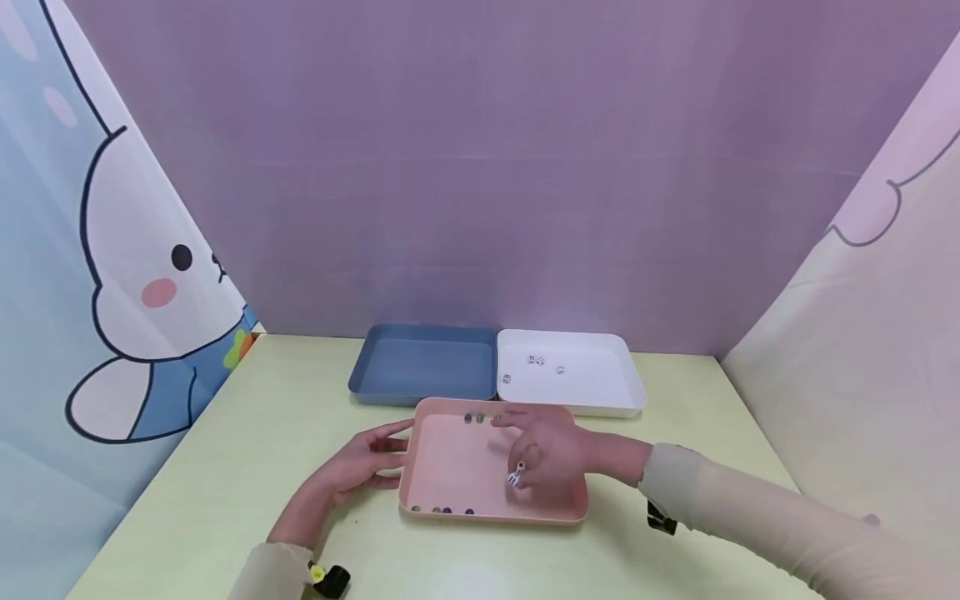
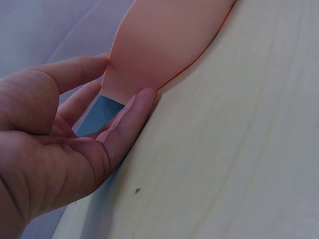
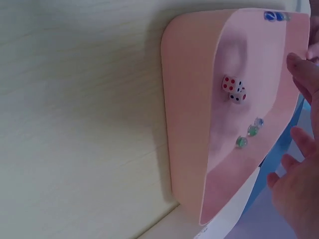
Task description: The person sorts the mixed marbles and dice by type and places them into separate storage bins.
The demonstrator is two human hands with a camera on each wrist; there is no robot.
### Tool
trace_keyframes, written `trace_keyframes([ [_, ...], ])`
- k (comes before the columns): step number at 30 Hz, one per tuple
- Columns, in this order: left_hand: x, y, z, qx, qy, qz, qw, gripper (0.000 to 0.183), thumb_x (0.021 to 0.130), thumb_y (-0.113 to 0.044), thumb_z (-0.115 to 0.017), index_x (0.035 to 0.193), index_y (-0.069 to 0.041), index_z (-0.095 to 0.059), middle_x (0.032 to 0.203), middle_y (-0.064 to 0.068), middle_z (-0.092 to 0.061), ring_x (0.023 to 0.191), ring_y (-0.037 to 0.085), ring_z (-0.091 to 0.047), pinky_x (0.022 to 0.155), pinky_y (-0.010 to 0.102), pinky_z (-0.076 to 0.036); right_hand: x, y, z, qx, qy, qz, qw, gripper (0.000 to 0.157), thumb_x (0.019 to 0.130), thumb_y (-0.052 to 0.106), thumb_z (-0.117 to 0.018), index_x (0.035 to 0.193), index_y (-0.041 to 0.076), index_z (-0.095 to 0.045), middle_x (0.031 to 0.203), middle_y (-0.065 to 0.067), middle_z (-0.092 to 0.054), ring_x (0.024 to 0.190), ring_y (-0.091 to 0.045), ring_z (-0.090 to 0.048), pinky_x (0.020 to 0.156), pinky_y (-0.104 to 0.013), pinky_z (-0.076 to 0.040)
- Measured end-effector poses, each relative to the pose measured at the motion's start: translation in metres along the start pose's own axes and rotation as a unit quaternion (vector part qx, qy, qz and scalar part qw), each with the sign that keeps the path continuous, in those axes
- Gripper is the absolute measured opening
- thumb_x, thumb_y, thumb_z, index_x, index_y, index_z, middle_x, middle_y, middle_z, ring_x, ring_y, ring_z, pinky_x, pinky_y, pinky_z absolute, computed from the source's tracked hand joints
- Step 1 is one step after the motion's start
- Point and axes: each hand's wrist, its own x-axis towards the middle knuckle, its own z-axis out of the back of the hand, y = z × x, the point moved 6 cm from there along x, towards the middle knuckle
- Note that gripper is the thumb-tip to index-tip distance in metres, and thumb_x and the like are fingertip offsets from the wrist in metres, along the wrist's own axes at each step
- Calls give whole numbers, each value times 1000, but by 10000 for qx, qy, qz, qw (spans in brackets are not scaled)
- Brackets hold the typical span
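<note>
Over the right half of the pink tray [image 1: 459, 467] hovers my right hand [image 1: 553, 450], one finger stretched toward the far wall and the others loosely bent. Near its fingertips in the head view is a small cluster of white dice [image 1: 515, 478]. The right wrist view has these dice [image 3: 232, 84] lying on the tray floor, apart from the fingers. My left hand [image 1: 358, 463] touches the tray's left end with spread fingers, its thumb [image 2: 145, 97] low against the wall. Three glass marbles [image 3: 252, 130] lie by the far wall; several blue and clear marbles [image 3: 270, 16] lie along the near wall.
Behind the pink tray stand a blue tray [image 1: 423, 367] and, to its right, a white tray [image 1: 592, 387] with several dice [image 1: 539, 362] in it. A purple curtain [image 1: 480, 167] hangs along the back of the pale wood table [image 1: 330, 367].
</note>
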Motion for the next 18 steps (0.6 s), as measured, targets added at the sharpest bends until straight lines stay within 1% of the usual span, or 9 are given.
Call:
trace_keyframes([
  [2,1,0,1,-11,15,-27,10000,66,92,-8,-67,151,-12,-38,135,24,-46,109,31,-59,82,47,-54,-2,-8,4,384,-271,-333,9983,11,72,33,-85,79,30,-78,125,2,-64,136,-29,-39,108,-45,-35],
  [3,1,0,1,0,18,-33,10000,66,92,-8,-67,151,-12,-38,135,24,-46,109,31,-60,82,47,-54,-3,-11,5,570,-398,-416,9967,11,72,32,-85,80,29,-78,129,-2,-62,136,-32,-38,107,-49,-35],
  [5,2,0,1,17,14,-29,10000,66,92,-8,-67,151,-12,-38,135,24,-46,109,31,-60,82,47,-54,-4,-16,10,973,-591,-638,9915,12,72,30,-86,81,27,-78,140,-8,-53,136,-37,-36,107,-55,-31],
  [6,2,1,0,29,14,-29,10000,66,92,-9,-67,151,-13,-38,135,24,-46,109,31,-59,82,47,-54,-5,-19,12,1140,-673,-718,9886,12,72,28,-86,81,27,-78,140,-10,-53,136,-40,-34,107,-59,-29],
  [8,2,1,0,50,12,-25,10000,66,92,-9,-68,151,-13,-38,136,23,-46,109,30,-59,82,47,-54,-6,-24,14,1498,-752,-953,9812,13,72,24,-87,82,26,-78,141,-11,-51,136,-42,-32,108,-62,-24],
  [10,3,2,1,56,1,-25,10000,66,92,-10,-68,151,-13,-38,136,23,-46,109,30,-59,82,47,-54,-8,-30,15,1698,-816,-1198,9748,15,71,23,-88,81,27,-78,141,-11,-51,138,-41,-29,109,-61,-20],
  [13,3,3,1,65,-31,-24,10000,66,91,-10,-68,150,-13,-38,136,23,-46,109,29,-59,82,47,-55,-11,-38,15,1821,-996,-1456,9673,17,70,23,-89,81,28,-77,143,-13,-49,140,-39,-25,109,-63,-19],
  [18,4,4,2,57,20,-42,10000,67,91,-10,-69,151,-13,-38,136,23,-46,110,30,-59,82,47,-54,-19,-50,18,1978,-1487,-1658,9546,14,72,26,-88,80,28,-77,145,-11,-46,142,-40,-20,108,-67,-14],
])
